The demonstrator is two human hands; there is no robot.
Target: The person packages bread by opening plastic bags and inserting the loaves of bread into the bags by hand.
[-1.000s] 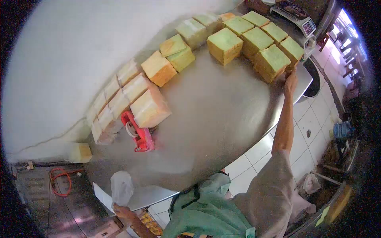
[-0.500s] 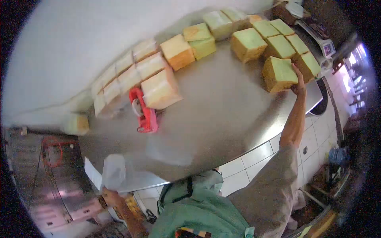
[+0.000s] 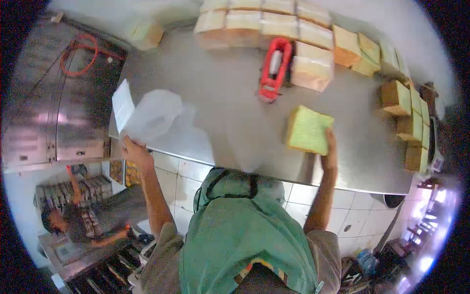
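Note:
My right hand grips a green block of bread by its right side, above the front part of the metal table. Down at the table's left front edge, my left hand has its fingers closed on a clear plastic bag, whose body spreads over the tabletop. A white sheet stands up beside the bag, close to the same fingers. Between the hands and farther back lies a red tape dispenser with a white roll in it.
Wrapped bread loaves line the back of the metal table. More green bread blocks stand at the right end; one loaf sits at the back left. Metal oven doors are at left. Another person is beyond, lower left.
My right hand has brought the green bread block away from the stack at the right end toward the table's middle front. The view has turned; my left hand still holds the bag.

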